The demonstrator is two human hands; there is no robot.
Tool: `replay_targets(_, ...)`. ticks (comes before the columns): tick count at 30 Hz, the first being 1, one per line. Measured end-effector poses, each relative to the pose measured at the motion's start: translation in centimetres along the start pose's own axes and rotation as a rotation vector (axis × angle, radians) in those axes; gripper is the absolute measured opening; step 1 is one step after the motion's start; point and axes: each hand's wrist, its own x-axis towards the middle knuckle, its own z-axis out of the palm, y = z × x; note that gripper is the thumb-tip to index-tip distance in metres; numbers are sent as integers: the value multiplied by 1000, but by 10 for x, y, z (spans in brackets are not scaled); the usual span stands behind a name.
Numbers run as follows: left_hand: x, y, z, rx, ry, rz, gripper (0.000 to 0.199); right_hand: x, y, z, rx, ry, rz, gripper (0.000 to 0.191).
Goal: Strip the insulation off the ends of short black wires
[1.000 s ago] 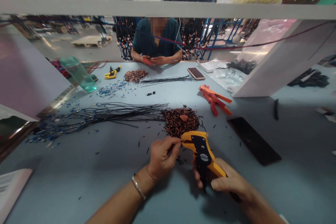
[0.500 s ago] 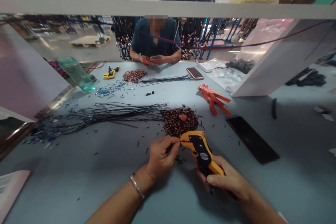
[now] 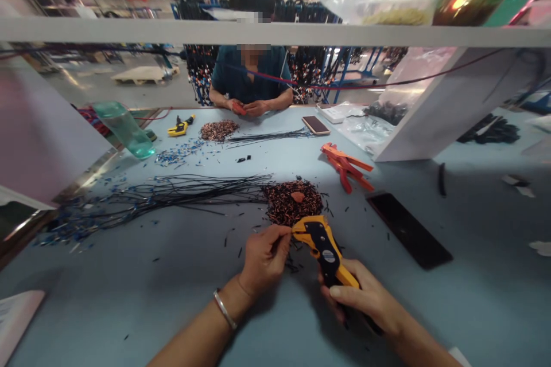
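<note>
Gripping the yellow-and-black hand tool (image 3: 323, 243), the right hand (image 3: 359, 292) is closed around its handle (image 3: 348, 278). The left hand (image 3: 266, 255), apart from the right, has thumb and forefinger pinched together at the tool's nose (image 3: 302, 230); anything between them is too small to tell. Just beyond the nose lies a pile of black and copper-coloured pieces (image 3: 286, 206), with black wires (image 3: 181, 196) to its left. Red-orange pliers (image 3: 342, 167) and a dark phone (image 3: 408, 230) lie further right.

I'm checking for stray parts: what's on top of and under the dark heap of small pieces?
A small orange-brown lump lies on the heap. The yellow-and-black pistol-shaped hand tool seems to hide part of the heap's near edge. Anything beneath is covered.
</note>
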Motion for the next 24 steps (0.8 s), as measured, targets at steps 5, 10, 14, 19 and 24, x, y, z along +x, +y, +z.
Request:
replay_targets(5,1,-2,1,40,1,-17,13,2,5,3,75,95,12,39)
replay_targets(10,0,-2,2,135,1,-14,14,4,5,4,185,92,41,37)
replay_targets(14,-1,1,1,245,42,76,14,2,1,5,272,87,69,34)
replay_targets(19,0,1,-2,338,43,124,18,0,-9,-6,368,94,82,29)
replay_targets(24,3,-5,-5,335,55,-22,22,-5,-24,-26,458,258,-24,26)
